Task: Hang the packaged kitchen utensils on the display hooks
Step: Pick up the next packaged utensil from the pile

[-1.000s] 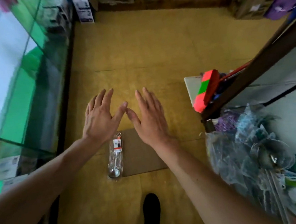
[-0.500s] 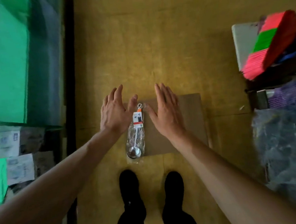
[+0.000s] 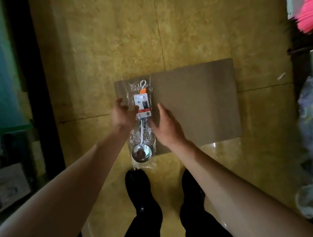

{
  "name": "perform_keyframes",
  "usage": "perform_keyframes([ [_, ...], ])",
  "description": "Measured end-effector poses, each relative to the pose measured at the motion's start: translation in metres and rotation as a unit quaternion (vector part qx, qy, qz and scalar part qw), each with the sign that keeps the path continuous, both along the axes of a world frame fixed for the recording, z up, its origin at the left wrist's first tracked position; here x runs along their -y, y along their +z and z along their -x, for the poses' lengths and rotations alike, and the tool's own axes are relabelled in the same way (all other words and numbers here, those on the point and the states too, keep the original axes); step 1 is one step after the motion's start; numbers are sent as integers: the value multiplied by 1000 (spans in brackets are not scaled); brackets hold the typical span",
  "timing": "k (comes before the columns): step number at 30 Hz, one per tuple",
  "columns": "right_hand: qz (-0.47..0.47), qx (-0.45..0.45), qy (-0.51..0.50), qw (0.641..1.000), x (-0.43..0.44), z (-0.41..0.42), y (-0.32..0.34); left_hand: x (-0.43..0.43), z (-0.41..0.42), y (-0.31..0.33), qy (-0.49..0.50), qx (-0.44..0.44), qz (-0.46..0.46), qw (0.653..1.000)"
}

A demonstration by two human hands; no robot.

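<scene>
On the mottled yellow floor lies a flat brown sheet of cardboard, dull and smooth. A packaged ladle rests along its left edge. The wrap is clear, crinkled plastic with a white card label and an orange tab. The shiny round metal bowl hangs over the near edge, toward two black shoes.

The left hand is at the wrap's left side, fingers curled, one fingertip touching the label; whether it has a hold I cannot tell. The right hand lies along the wrap's right side with fingers straight and holding nothing.

Half a second earlier both hands were spread flat, a little apart from the package. Now they have closed in on it, and the left fingers have bent.
</scene>
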State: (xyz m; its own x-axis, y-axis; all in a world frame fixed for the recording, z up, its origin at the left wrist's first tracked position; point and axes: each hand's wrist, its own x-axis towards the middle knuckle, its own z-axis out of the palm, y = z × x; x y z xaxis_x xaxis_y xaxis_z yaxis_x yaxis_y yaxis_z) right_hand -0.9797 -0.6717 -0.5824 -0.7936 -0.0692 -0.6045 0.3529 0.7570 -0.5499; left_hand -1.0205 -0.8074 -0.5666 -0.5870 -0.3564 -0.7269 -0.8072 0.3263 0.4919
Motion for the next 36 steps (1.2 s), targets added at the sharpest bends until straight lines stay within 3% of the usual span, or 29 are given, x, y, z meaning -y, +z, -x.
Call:
perform_keyframes([
  [2, 60, 83, -145, 984, 10, 3, -12, -2, 3, -21, 44, 2, -28, 999],
  [4, 126, 101, -288, 944, 19, 9, -26, -1, 3, -39, 66, 7, -45, 997],
  [6, 166, 121, -376, 904, 29, 16, -35, 1, 1, -46, 100, 22, -92, 990],
  [8, 169, 131, -409, 887, 34, 18, -45, 2, -2, -43, 130, 38, -157, 978],
  [14, 256, 98, -389, 879, 17, 12, -11, 12, -8, 6, 95, 23, -229, 968],
  [20, 338, 38, -310, 888, -7, 29, 89, 17, 11, 116, 66, -53, -287, 954],
  [24, 385, -18, -313, 868, -15, 44, 158, 9, 34, 182, 68, -123, -335, 932],
  [31, 407, -78, -339, 845, -20, 70, 214, -7, 63, 234, 75, -146, -355, 920],
  [34, 422, -1, -344, 839, -26, 75, 218, -16, 69, 245, 51, -175, -308, 934],
  [36, 478, 133, -323, 806, -33, 79, 218, -27, 76, 254, -59, -183, -187, 963],
])
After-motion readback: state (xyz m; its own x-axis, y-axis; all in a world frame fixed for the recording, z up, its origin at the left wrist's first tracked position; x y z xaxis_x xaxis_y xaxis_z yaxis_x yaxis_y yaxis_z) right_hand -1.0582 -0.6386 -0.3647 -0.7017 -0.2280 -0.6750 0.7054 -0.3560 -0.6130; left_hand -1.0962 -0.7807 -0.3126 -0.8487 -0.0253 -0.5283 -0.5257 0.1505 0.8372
